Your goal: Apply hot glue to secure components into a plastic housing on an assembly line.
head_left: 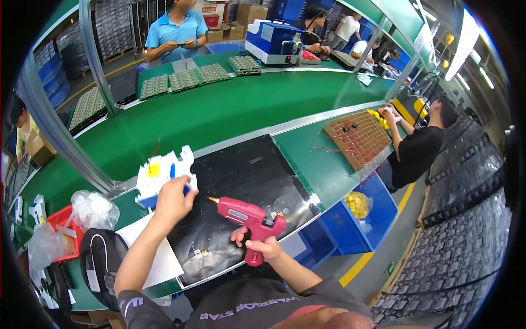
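Note:
In my right hand (264, 248) is a pink-red glue gun (244, 213). My fingers wrap round its handle, and its brass nozzle points left toward the white part. My left hand (173, 198) is closed at the near right edge of a white plastic casing (147, 186), with its fingertips partly hidden. The casing carries a round yellow piece (154, 170) and a blue strip (172, 171), and a thin red wire rises from it. Beneath the glue gun lies a scuffed black mat (241, 164) on the green bench.
At left are a red bin (68, 233) with plastic bags and a black backpack (101, 257). On the right, a cardboard grid tray (359, 140) lies by a co-worker (422, 142); a blue crate (361, 214) stands below. Beyond runs a green conveyor (219, 112); a metal post (60, 126) rises at left.

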`<state>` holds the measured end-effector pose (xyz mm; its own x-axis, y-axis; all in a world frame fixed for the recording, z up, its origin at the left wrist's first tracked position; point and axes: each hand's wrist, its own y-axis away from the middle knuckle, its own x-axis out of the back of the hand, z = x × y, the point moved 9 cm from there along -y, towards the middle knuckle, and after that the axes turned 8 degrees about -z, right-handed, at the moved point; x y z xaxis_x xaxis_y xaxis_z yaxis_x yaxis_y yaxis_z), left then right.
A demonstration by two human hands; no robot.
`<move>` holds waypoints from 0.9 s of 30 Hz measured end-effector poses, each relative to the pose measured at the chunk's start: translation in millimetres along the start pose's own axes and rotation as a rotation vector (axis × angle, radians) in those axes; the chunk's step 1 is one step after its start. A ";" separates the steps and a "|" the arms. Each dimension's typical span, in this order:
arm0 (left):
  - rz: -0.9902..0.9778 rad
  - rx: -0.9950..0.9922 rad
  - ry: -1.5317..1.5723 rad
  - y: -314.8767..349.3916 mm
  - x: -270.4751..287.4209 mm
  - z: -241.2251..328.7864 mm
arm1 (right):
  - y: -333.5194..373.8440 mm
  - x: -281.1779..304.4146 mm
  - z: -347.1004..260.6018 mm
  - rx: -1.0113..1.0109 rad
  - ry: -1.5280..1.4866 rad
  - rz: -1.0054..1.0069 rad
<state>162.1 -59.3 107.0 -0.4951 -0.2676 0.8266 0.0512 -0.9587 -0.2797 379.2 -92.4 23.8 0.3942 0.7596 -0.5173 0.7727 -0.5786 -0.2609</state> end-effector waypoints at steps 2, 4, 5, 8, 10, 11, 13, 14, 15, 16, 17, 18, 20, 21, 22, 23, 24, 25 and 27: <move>-0.082 0.019 -0.004 17.8 -7.7 20.5 | 4.1 6.2 -8.4 0.088 -0.071 0.065; -0.166 0.038 -0.042 35.7 -16.8 38.9 | 3.1 7.3 -9.0 0.100 -0.096 0.074; -0.205 0.018 -0.052 42.9 -21.5 49.4 | 1.8 10.0 -9.2 0.111 -0.098 0.081; -0.298 -0.044 -0.049 62.4 -34.0 77.6 | -2.0 9.1 -13.7 0.105 -0.093 0.090; -0.322 -0.071 -0.026 73.1 -44.4 89.9 | -3.1 7.8 -15.0 0.088 -0.090 0.095; -0.329 -0.084 -0.007 77.5 -51.4 93.5 | -2.8 8.4 -13.8 0.066 -0.082 0.102; -0.362 -0.106 -0.005 82.3 -64.8 98.1 | -3.0 9.7 -13.2 0.045 -0.073 0.111; -0.340 -0.136 -0.007 83.2 -68.6 101.3 | -3.9 9.5 -14.6 0.044 -0.066 0.105; -0.319 -0.166 -0.008 83.5 -72.1 103.5 | -5.0 9.5 -16.2 0.045 -0.058 0.100; -0.328 -0.177 -0.037 83.1 -78.0 102.7 | -5.6 10.7 -17.7 0.046 -0.057 0.102; -0.335 -0.182 -0.035 81.8 -81.4 102.5 | -4.6 11.8 -16.6 0.034 -0.059 0.102; -0.321 -0.182 -0.017 78.4 -81.9 102.5 | -3.9 13.4 -16.0 0.024 -0.059 0.102; -0.315 -0.179 0.041 74.7 -80.6 102.9 | -3.9 16.5 -14.3 0.000 -0.039 0.102; -0.325 -0.191 0.042 75.8 -78.4 107.1 | -4.2 14.4 -14.7 -0.006 -0.073 0.110; -0.336 -0.134 0.074 77.4 -73.0 107.3 | -4.6 12.8 -16.1 -0.013 -0.045 0.104; -0.349 -0.074 0.107 78.9 -68.8 106.4 | -4.3 12.8 -15.8 -0.025 -0.018 0.099; -0.379 -0.087 0.159 81.6 -66.8 108.4 | -4.1 12.3 -16.6 -0.025 -0.011 0.104; -0.389 -0.098 0.161 82.9 -61.0 109.8 | -3.4 14.7 -17.1 -0.018 -0.009 0.117; -0.263 -0.148 0.202 85.7 -35.2 108.7 | -4.8 11.0 -15.5 -0.011 -0.013 0.072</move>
<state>278.2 -142.6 107.0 -0.6367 0.0247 0.7707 -0.2190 -0.9641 -0.1501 387.6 -76.7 32.1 0.4428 0.7121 -0.5449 0.7478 -0.6285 -0.2137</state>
